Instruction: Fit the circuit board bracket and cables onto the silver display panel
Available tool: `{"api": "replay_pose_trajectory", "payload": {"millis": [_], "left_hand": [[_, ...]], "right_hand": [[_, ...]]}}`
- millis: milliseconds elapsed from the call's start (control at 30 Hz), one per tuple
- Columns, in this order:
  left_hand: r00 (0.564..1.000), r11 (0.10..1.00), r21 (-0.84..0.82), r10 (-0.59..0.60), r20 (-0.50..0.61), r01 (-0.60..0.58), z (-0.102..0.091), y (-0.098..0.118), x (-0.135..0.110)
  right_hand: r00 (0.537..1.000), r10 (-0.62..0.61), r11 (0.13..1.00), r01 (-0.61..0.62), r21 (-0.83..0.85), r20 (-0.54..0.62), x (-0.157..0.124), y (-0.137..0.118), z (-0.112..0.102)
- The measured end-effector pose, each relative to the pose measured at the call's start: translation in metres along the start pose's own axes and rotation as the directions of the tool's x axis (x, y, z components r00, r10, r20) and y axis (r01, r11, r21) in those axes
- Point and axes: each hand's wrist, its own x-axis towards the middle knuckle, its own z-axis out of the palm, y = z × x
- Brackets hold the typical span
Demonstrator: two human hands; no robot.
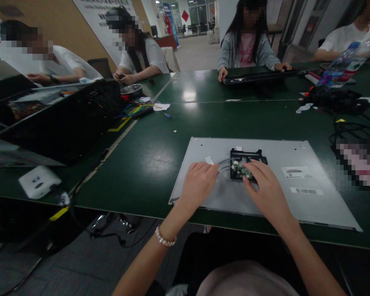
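A flat grey metal panel [296, 193] lies face down on the green table [160, 156] in front of me. A black bracket [246, 155] with a small green circuit board [239, 169] sits near the panel's middle. My left hand [200, 183] rests on the panel left of the board, fingers curled and pinching a thin pale cable [223, 163] that runs to the board. My right hand [265, 187] lies over the board's right side, fingertips pressing on it. A bead bracelet [165, 238] circles my left wrist.
Black monitor casings [58, 119] and a white adapter [38, 181] crowd the left. Coloured wires [138, 110] and a metal bowl [131, 89] lie beyond. Several other people sit around the table. Black cables [336, 102] and a plastic bottle [348, 61] are at the right.
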Motion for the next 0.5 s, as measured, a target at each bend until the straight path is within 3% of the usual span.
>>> {"api": "replay_pose_trajectory", "payload": {"millis": [100,233,500], "left_hand": [[0.998,0.993,-0.099,-0.067,-0.007,0.066,0.006,0.007,-0.005],[0.982,0.960,-0.229,-0.181,-0.056,0.164,0.000,-0.001,-0.017],[0.963,0.939,-0.221,-0.269,0.009,0.264,0.007,-0.025,-0.049]], "right_hand": [[0.994,-0.079,0.997,0.077,0.019,0.073,0.007,-0.010,0.005],[0.974,-0.141,0.990,0.141,0.012,0.179,0.016,-0.023,0.015],[0.954,-0.164,0.980,0.187,-0.068,0.253,0.032,-0.047,0.039]]}}
